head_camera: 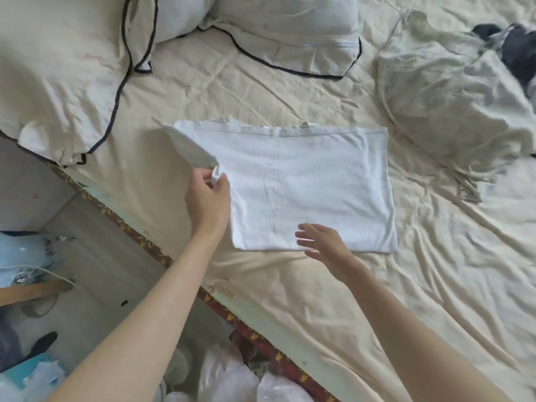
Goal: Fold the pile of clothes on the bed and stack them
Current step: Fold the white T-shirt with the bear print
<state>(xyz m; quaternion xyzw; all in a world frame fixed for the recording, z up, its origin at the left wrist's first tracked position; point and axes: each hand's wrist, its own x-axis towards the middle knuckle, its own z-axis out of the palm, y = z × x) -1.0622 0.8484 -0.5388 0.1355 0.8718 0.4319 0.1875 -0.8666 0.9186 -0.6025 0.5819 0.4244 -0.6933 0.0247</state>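
A white garment (307, 187) lies flat on the cream bed sheet (290, 285) in a rough rectangle, mid-frame. My left hand (210, 198) pinches its left corner, and that corner is lifted and folded inward over the cloth. My right hand (322, 245) hovers with straight, spread fingers over the garment's near edge. At the far right lies a crumpled pale garment (452, 103), with dark clothes (519, 53) behind it.
Two cream pillows with black piping sit at the head of the bed, one at the left (58, 76) and one at the top (284, 33). The bed's edge (232, 317) runs diagonally at lower left, with floor and white bags (232, 378) beside it.
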